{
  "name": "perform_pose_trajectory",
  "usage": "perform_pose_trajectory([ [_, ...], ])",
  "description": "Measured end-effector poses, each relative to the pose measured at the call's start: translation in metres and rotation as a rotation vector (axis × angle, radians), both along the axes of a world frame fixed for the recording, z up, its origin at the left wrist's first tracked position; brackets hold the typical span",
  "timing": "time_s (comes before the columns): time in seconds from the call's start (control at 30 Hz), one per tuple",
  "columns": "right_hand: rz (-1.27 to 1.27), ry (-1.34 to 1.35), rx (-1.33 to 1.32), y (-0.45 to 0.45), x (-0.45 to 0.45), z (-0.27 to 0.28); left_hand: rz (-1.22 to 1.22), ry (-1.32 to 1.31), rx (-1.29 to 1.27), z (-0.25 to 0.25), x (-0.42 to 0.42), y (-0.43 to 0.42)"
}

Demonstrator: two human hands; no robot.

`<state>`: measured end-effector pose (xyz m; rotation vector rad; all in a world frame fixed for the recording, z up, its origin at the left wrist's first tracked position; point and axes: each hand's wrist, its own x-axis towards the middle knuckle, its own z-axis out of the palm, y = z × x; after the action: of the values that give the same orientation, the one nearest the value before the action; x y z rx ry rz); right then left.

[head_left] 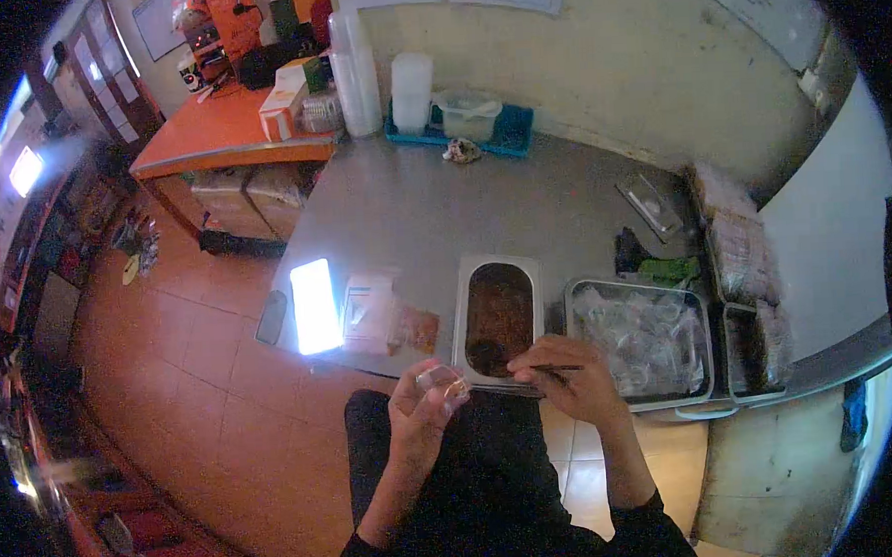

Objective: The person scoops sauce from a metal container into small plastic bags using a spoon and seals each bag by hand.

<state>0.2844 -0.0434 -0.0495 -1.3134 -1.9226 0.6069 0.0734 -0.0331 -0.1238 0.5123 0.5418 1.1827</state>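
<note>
Close to the table's front edge, my left hand (418, 411) is closed around a small clear plastic cup (434, 378), which is tilted. My right hand (573, 377) is closed on a thin dark-handled utensil (567, 367), over the near right corner of a deep metal pan (460, 303). Dark reddish-brown contents (501, 301) lie in the pan, with a round dark patch at the near end. The utensil's working end is not clear to see. A metal tray (708, 357) of several clear plastic cups (638, 335) lies right of my right hand.
Left of the pan are a reddish packet (417, 329), a white paper (370, 307) and a glaring bright screen (315, 306). A blue tray (512, 134) with plastic tubs stands by the wall. Plastic-wrapped stacks (738, 246) line the right edge. An orange table (201, 130) stands back left.
</note>
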Motion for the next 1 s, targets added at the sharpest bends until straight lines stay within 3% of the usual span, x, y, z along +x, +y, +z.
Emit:
perform_pose_trajectory([
  [0.13,-0.029,0.169,0.035,-0.002,0.007,-0.014,-0.016,0.000,0.001,-0.008,0.003,0.002],
  [0.2,-0.203,0.480,-0.351,0.000,0.010,-0.017,-0.011,0.039,0.023,-0.011,0.002,0.002],
  [0.23,-0.197,0.479,-0.348,0.002,0.009,-0.020,-0.006,0.039,0.026,-0.009,0.002,0.002],
  [0.3,-0.411,0.836,-0.309,0.008,0.004,-0.027,0.002,0.096,0.069,-0.005,0.003,0.001],
  [0.5,-0.667,0.972,-0.319,0.009,0.010,-0.038,0.021,0.105,0.069,0.006,0.005,-0.001],
  [1.0,-0.759,1.164,-0.272,0.005,0.026,-0.051,0.094,0.121,0.068,0.004,-0.018,0.023],
])
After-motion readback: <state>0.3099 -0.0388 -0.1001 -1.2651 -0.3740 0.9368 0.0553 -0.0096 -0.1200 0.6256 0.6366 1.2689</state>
